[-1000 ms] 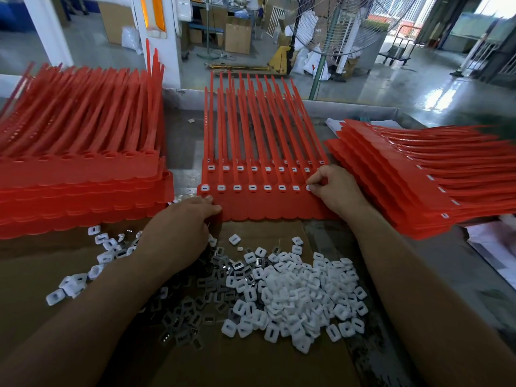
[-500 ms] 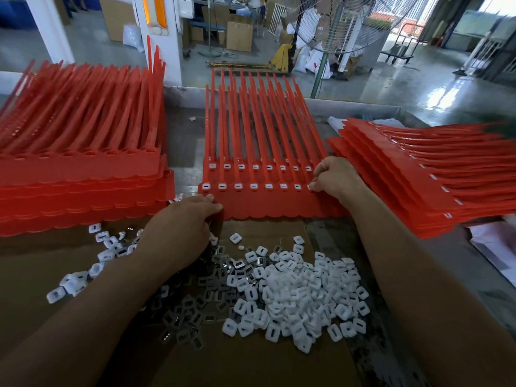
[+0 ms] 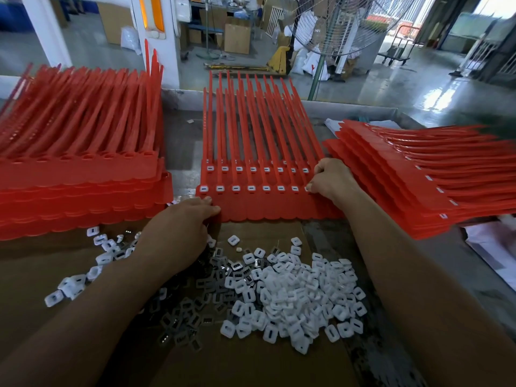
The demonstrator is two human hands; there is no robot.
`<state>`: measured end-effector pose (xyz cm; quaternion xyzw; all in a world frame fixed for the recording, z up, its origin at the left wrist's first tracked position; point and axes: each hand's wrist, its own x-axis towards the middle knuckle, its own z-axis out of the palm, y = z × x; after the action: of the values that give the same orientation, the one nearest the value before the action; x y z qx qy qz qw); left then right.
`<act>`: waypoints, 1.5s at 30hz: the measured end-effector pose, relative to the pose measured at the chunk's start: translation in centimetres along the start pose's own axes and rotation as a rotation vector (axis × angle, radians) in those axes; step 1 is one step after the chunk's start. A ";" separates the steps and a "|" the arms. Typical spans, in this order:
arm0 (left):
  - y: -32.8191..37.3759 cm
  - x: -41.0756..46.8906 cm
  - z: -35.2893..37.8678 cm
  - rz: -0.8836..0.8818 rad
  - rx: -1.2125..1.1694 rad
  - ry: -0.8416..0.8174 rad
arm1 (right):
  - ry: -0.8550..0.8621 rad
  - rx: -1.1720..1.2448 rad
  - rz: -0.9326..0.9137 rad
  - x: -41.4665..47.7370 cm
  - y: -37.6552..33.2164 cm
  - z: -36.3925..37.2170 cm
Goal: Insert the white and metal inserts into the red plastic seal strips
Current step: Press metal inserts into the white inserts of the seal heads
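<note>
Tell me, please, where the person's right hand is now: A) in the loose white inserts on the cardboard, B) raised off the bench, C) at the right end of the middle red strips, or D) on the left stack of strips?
C: the right hand sits at the right end of the middle red strips, beside the last seated white inserts.

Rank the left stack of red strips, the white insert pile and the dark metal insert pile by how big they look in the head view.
1. Left stack of red strips: clearly largest.
2. White insert pile.
3. Metal insert pile: looks smaller, but the left forearm covers part of it, so this placing is unsure.
</note>
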<state>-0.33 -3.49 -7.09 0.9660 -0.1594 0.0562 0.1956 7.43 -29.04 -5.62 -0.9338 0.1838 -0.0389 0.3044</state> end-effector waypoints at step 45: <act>-0.4 0.1 0.4 0.006 -0.024 0.009 | -0.649 -0.149 -0.372 -8.7 2.2 -4.4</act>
<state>-0.06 -3.33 -7.63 0.9629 -0.1620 0.0594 0.2075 -2.18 -29.90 -2.94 -0.9347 -0.0922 0.2176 0.2656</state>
